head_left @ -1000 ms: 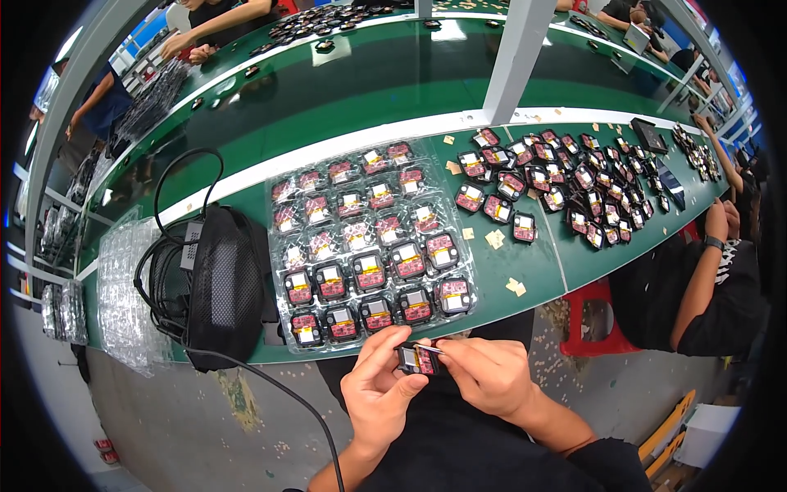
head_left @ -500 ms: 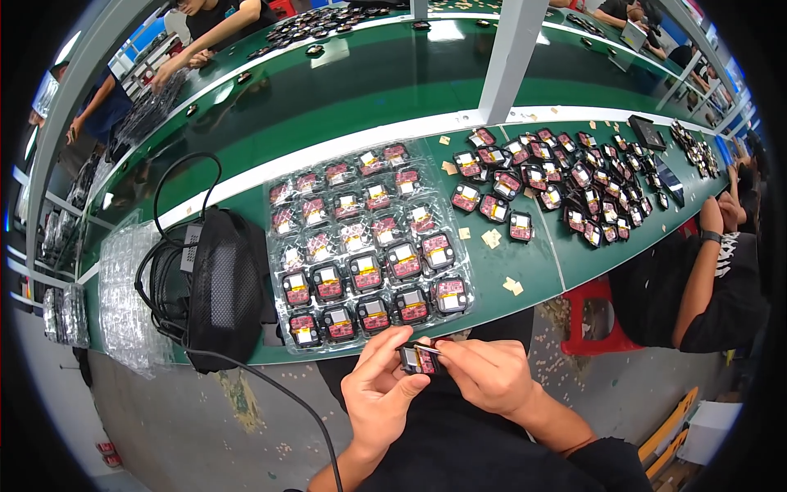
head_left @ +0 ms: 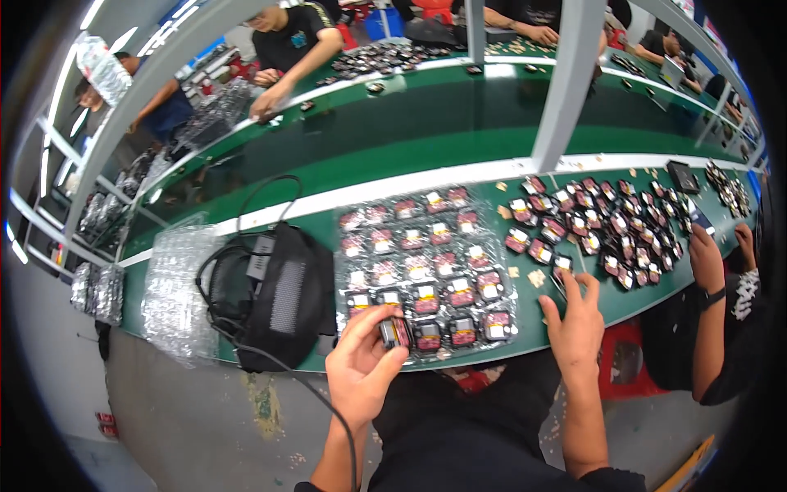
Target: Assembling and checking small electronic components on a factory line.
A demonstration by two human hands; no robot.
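Observation:
My left hand (head_left: pixel 361 361) pinches a small black square electronic module (head_left: pixel 395 332) with a pink face between thumb and fingers. It is over the near-left corner of a clear plastic tray (head_left: pixel 510 283), whose pockets hold rows of similar modules. My right hand (head_left: pixel 576 324) reaches over the green table with thumb and forefinger apart. Its fingertips are beside the nearest module (head_left: pixel 562 262) of a loose pile (head_left: pixel 619 225). A thin sliver shows between thumb and fingers; I cannot tell whether the hand holds it.
A black mesh bag (head_left: pixel 287 287) with cables stands left of the tray, beside stacked clear trays (head_left: pixel 176 287). A grey post (head_left: pixel 566 90) rises behind the table, along a green conveyor (head_left: pixel 393 123). A co-worker's hand (head_left: pixel 707 258) is at the right; others work across the conveyor.
My hands, together at the table's near edge before, are now apart. The left holds the module over the tray's corner; the right has moved forward to the pile. The whole view has shifted.

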